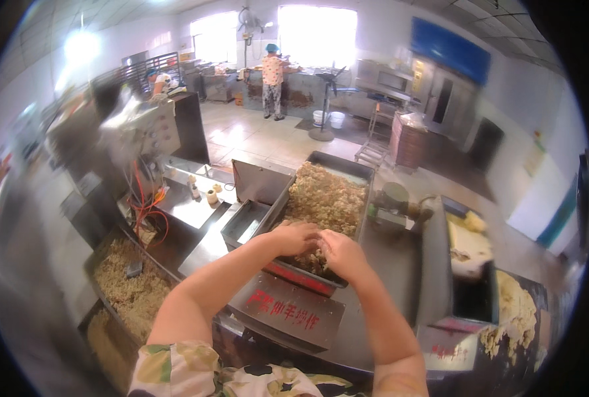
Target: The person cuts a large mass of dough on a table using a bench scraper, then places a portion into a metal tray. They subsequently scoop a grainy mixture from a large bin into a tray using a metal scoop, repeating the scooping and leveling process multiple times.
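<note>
A deep metal trough (pixel 367 173) stands in front of me, heaped with a crumbly, light-brown mixture (pixel 324 195). My left hand (pixel 295 237) and my right hand (pixel 339 253) come together over its near end, just above the mixture. Both have curled fingers, and the fingertips meet or nearly meet. Whatever lies between them is too small or too hidden to name. Below the trough's near edge, a metal panel (pixel 288 314) bears red hand-painted marks.
At lower left, a bin holds more crumbly mixture (pixel 125 284) with a grey block on it. To the right stand a second trough (pixel 470 298) with pale dough (pixel 470 241) and a motor (pixel 393 198). Orange cables (pixel 147 205) hang at left. A person (pixel 272 76) works at the far counter.
</note>
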`<state>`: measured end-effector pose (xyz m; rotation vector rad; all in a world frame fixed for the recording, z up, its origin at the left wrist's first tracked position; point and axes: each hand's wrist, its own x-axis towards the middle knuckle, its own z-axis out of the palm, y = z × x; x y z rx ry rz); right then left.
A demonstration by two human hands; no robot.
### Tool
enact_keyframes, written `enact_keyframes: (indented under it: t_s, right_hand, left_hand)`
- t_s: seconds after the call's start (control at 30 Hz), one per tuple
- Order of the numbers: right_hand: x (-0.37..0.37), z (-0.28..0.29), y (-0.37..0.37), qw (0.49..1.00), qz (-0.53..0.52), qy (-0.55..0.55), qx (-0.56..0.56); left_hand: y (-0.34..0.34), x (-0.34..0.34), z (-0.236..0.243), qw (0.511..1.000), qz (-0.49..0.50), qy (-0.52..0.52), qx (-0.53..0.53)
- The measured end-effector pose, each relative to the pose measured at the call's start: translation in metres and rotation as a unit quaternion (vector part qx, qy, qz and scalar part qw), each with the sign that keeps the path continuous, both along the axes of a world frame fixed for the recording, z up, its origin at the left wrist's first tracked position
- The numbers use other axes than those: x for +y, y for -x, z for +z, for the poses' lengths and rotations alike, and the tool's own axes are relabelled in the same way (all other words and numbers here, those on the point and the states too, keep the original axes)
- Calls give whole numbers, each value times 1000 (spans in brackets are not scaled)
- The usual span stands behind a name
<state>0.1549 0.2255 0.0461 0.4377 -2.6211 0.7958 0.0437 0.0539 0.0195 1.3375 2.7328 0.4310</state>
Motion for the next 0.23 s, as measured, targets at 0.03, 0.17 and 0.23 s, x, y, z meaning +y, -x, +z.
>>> enact_keyframes:
  t_s: [0.03, 0.17, 0.23]
  right_hand:
    - [3, -3, 4, 998, -22, 45, -39]
    - [2, -18, 27, 854, 8, 508, -115]
    - [11, -15, 30, 712, 0, 686, -149]
  left_hand:
    - [-3, 4, 7, 999, 23, -27, -32]
    - [17, 5, -4, 948, -24, -318, -7]
    - [-27, 21, 23, 902, -58, -411, -121]
